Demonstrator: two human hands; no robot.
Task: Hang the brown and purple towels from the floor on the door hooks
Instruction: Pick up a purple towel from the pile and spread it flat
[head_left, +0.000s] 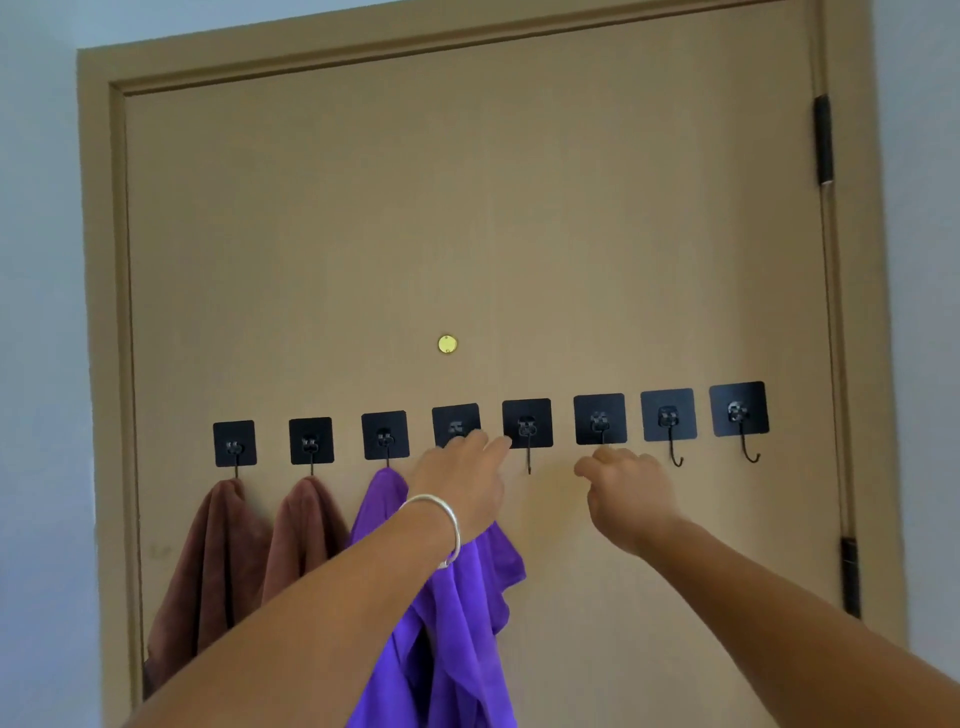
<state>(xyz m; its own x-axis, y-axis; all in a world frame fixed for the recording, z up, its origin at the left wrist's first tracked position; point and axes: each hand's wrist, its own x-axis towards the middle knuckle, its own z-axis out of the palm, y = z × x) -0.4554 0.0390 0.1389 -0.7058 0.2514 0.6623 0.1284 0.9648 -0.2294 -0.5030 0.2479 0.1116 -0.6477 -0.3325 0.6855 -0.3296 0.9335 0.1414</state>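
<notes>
Towels are hung — brown (208, 566), brown (301, 535), purple (457, 623) — on the left hooks (385, 435).
Left hand (460, 480) is seen loosely extended, right hand (626, 491) curled, empty (the purple's hold is hidden); a shallow catch could slip.

Both forearms are bare, with no sleeves in view. The left wrist wears a plain silver bangle (439, 525), smooth and round. The right wrist wears nothing.

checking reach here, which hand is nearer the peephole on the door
Left. The left hand is almost directly below the peephole, in front of the fourth hook's plate. The right hand is lower and off to the right, under the sixth hook.
</notes>
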